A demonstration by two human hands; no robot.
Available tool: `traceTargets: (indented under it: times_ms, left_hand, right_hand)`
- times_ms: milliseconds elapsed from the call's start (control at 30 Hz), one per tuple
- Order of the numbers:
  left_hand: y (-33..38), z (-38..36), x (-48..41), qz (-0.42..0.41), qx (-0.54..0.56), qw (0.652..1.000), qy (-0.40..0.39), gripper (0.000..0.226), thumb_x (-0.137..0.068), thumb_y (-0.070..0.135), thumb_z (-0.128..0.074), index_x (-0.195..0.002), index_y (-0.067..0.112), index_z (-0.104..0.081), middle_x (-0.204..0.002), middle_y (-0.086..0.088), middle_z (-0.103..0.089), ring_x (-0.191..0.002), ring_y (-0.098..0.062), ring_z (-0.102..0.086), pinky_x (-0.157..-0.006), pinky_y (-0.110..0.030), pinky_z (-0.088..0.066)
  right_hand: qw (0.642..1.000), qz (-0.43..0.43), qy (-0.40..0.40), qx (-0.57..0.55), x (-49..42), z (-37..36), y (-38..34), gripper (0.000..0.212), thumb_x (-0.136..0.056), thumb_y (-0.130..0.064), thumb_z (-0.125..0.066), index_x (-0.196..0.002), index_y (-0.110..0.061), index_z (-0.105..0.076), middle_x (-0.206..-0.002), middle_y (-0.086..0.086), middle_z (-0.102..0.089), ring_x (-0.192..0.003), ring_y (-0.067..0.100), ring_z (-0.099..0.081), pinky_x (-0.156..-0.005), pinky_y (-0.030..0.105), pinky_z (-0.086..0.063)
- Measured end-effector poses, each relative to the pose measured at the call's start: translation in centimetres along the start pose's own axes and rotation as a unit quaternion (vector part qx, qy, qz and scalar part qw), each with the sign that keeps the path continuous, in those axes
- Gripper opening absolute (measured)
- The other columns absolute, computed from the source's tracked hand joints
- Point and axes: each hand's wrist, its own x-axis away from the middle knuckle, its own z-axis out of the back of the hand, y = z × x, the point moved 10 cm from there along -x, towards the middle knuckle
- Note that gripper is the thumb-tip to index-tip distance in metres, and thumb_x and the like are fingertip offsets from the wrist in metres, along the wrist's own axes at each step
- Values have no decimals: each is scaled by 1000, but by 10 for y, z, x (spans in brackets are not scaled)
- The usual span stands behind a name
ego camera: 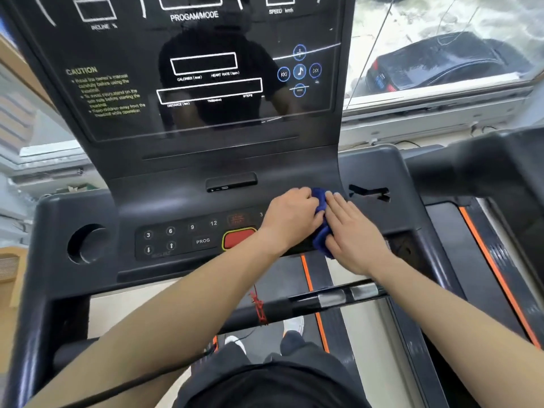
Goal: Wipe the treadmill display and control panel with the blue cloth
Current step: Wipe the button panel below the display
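The cloth (322,228) is lying at the right end of the control panel (184,249) — between left hand (291,219) and right hand (353,234) — with the display (206,69) standing behind.

Indoor workout rm: treadmill console (206,83) by window (426,22), car (441,63) parked outside.

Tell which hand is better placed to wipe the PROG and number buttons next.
Probably left: the left hand grips the blue cloth beside the red button, nearer that side; the right hand lies flat, farther off.
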Motion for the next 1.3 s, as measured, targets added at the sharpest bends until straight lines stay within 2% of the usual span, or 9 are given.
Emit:
traceTargets:
  times_ms: [167, 333, 533, 767, 867, 1000, 1100, 1200, 1300]
  left_hand:
    - [-79, 26, 64, 32, -23, 997, 65, 36, -88, 37, -48, -79, 13, -73, -87, -4, -66, -80, -27, -65, -56, -40, -57]
    - [-192, 72, 164, 209, 1, 966, 152, 32, -91, 34, -56, -96, 9, -76, -97, -4, -70, -89, -25, -66, -75, -35, -54]
    - [-243, 91, 271, 361, -13, 914, 186, 14, -91, 20, -67, -96, 8, -74, -100, -5, -68, -91, -25, -62, -77, -33, -47]
    - [-191, 70, 228, 256, -2, 945, 204, 22, -91, 21, -64, -100, 4, -74, -99, -10, -70, -86, -31, -64, -79, -37, -50]
    - [-148, 50, 166, 191, 24, 962, 193, 21, -91, 17, -66, -104, 4, -73, -104, -11, -70, -88, -31, -64, -82, -35, -47]
    - [-68, 13, 70, 76, 42, 986, 143, 32, -92, 21, -49, -109, 4, -71, -107, -12, -68, -88, -33, -63, -85, -33, -43]
    - [-13, -10, 32, 20, 53, 995, 80, 24, -88, 13, -60, -108, 6, -70, -111, -12, -66, -93, -33, -61, -82, -40, -52]
    - [0, -19, 34, -1, 63, 997, 54, 21, -87, 18, -58, -99, 9, -73, -104, -8, -68, -87, -30, -61, -67, -41, -58]
    - [-20, -13, 68, -26, 69, 996, 53, 34, -88, 30, -47, -99, 10, -72, -99, -7, -68, -86, -29, -61, -68, -43, -58]
  right_hand:
    - [995, 95, 19, -22, -30, -3, -94, 68, -92, -31, -32, -145, 10, -43, -156, 27, -37, -145, 40, -37, -116, 51, -37]
    - [978, 206, -8, -38, -72, -2, -224, 77, -93, -39, -19, -155, 6, -26, -165, 23, -16, -155, 34, -14, -126, 43, -14]
    - [976, 214, -11, -29, -66, -22, -344, 77, -99, -40, -39, -157, 4, -16, -167, 22, -8, -156, 32, -6, -127, 44, -10]
    - [980, 192, -1, 58, -44, -18, -273, 72, -98, -38, -26, -155, 4, -24, -165, 24, -16, -154, 34, -17, -125, 44, -12]
    - [993, 113, 9, 33, -41, -9, -195, 74, -97, -44, -26, -154, 4, -32, -164, 23, -24, -152, 33, -25, -125, 45, -19]
    - [1000, -23, -2, -7, -22, -6, -77, 80, -95, -50, -18, -157, 1, -20, -167, 18, -16, -155, 30, -18, -125, 45, -18]
    - [995, -98, -5, -18, 5, -12, -22, 81, -94, -49, -14, -158, 1, -17, -168, 18, -9, -156, 31, -10, -126, 45, -16]
    - [992, -119, 8, -44, 26, -19, -15, 79, -94, -45, -19, -160, -2, -12, -168, 17, -7, -156, 30, -7, -126, 44, -13]
    - [995, -79, 11, -61, 33, -25, -51, 76, -94, -39, -24, -160, -1, -10, -168, 16, -5, -156, 29, -4, -126, 43, -12]
